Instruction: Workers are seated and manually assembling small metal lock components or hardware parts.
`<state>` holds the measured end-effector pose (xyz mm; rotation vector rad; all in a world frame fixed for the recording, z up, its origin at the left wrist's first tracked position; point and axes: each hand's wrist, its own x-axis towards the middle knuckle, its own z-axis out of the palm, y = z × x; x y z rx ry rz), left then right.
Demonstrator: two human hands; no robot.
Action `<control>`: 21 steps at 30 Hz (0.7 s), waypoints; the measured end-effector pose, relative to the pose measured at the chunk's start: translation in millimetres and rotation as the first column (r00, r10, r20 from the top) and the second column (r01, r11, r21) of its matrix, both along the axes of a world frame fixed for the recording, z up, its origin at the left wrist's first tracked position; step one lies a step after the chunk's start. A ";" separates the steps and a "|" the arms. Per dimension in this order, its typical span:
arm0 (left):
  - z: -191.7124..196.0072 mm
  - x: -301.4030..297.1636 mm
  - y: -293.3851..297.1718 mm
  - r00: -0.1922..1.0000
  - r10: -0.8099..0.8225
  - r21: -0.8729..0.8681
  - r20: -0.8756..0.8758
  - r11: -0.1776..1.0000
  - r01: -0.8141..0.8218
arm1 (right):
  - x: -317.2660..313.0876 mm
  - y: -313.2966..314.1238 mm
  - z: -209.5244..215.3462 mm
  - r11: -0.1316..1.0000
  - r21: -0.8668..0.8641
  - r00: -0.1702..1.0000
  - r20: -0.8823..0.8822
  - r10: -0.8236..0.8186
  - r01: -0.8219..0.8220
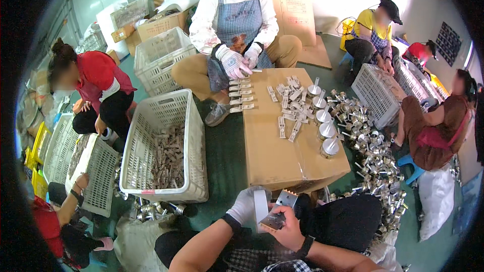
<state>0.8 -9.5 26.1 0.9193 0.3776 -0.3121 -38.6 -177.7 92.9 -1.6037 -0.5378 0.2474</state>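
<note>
Over my lap, my left hand (242, 208), in a white glove, is closed around a flat white strip (260, 204). My bare right hand (289, 230) grips a shiny bent metal plate (287, 199) with a toothed edge, thumb on top. The strip and the plate are side by side, close together; whether they touch I cannot tell. Just beyond my hands stands a cardboard box (272, 157). On it lie several pale clip-like pieces (293, 106) and a row of round metal pieces with upright stems (326, 130).
A white crate (129, 174) of small grey pieces stands at left. Metal parts (375, 156) pile on the floor right of the box. A person in a checked apron (244, 20) sits opposite, gloved hands at the box's far edge. Other people work at crates on both sides.
</note>
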 end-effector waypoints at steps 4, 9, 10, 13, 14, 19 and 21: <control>-10.5 1.6 8.3 0.990 0.056 -0.314 -0.127 0.945 -0.093 | -6.9 2.2 -9.4 0.992 0.083 0.978 -0.195 -0.075 0.092; -1.0 -2.8 3.9 1.000 -0.011 -0.010 0.021 1.000 0.011 | -6.7 -2.9 -6.5 0.990 -0.061 0.974 -0.184 -0.134 0.125; 1.9 -3.5 2.7 0.998 -0.035 0.048 0.047 0.998 0.033 | -6.0 -3.1 -7.3 0.987 -0.087 0.984 -0.110 -0.144 0.134; 2.5 -5.3 2.7 0.996 -0.052 0.098 0.076 0.994 0.044 | -5.8 -3.7 -3.6 0.982 -0.122 0.988 -0.032 -0.150 0.145; 2.3 -6.6 2.9 0.996 -0.043 0.086 0.082 0.996 0.036 | -6.2 -3.6 -3.2 0.981 -0.127 0.988 -0.031 -0.150 0.145; 13.9 -4.8 -3.6 0.999 0.034 -0.080 -0.021 0.996 -0.036 | -4.5 -7.7 -8.8 0.971 -0.167 0.985 0.036 -0.168 0.172; 16.6 -3.6 -2.2 0.975 0.064 -0.345 -0.213 0.929 -0.136 | -5.3 -8.1 -8.4 0.971 -0.168 0.985 0.059 -0.165 0.173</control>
